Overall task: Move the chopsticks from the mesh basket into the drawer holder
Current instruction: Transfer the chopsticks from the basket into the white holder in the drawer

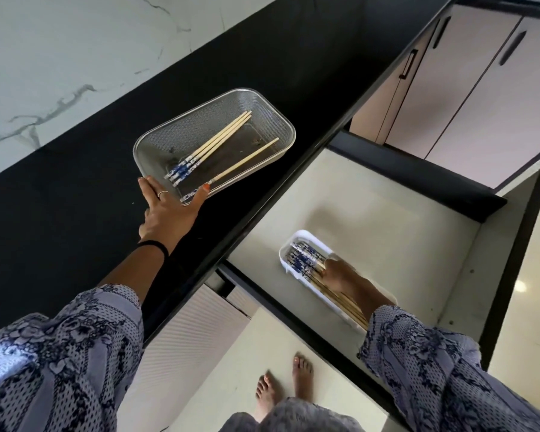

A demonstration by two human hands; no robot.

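- Head view: the left arm stretched out over the black counter (75, 198); the left hand (166, 210) gripped the basket's (272, 120) near corner, thumb hooked over the rim.
- Loose chopsticks (219, 140) lay in the basket.
- The right hand (340, 272), blurred, lay on the bundled chopsticks (306, 257) in the white holder (286, 244) inside the drawer (371, 219); its finger curl could not be told.

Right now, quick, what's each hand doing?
Left hand: grips the mesh basket by its near corner.
Right hand: on the chopsticks in the white holder; grip too blurred to tell.
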